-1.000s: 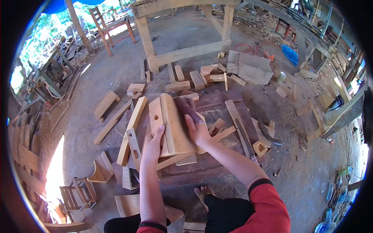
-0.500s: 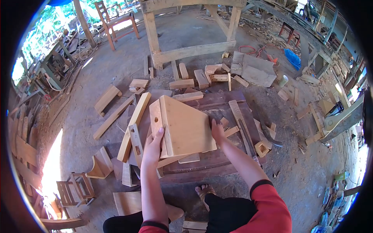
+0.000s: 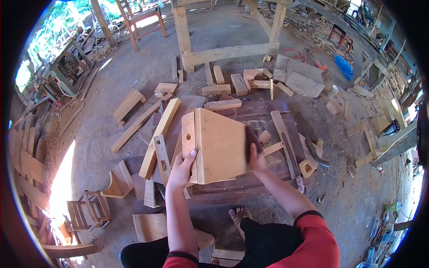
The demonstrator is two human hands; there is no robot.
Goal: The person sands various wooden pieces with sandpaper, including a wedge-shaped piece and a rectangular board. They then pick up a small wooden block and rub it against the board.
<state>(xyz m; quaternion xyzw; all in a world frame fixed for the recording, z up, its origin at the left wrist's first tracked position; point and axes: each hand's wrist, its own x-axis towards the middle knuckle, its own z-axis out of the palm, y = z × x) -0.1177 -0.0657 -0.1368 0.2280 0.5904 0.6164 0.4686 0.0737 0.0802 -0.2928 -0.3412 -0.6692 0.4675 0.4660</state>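
A wedge-shaped wooden piece [image 3: 222,147], made of a broad tapered panel and a narrow strip with a round hole, is held up over a low dark-brown work surface [image 3: 263,107]. My left hand [image 3: 181,169] grips its lower left side, thumb lying on the holed strip. At the right edge of the panel, my right hand [image 3: 256,158] has its fingers bent around a dark brown sheet [image 3: 252,135] that looks like sandpaper, pressed along that edge. Motion smears the fingers there. A slotted wooden rail [image 3: 161,158] and a longer squared bar [image 3: 160,138] lean just left of the piece.
Wooden blocks [image 3: 216,90] lie scattered beyond the work surface. To the right are a long flat bar [image 3: 285,143], a curved dark tool [image 3: 313,149] and a hollow square block [image 3: 307,169]. A bracket-like piece [image 3: 119,181] lies left; a wooden bench frame [image 3: 232,53] stands ahead.
The view has shifted, so the surroundings sit further right. My right hand has slid down along the panel's right edge, showing more of the dark sheet. My left hand keeps its grip.
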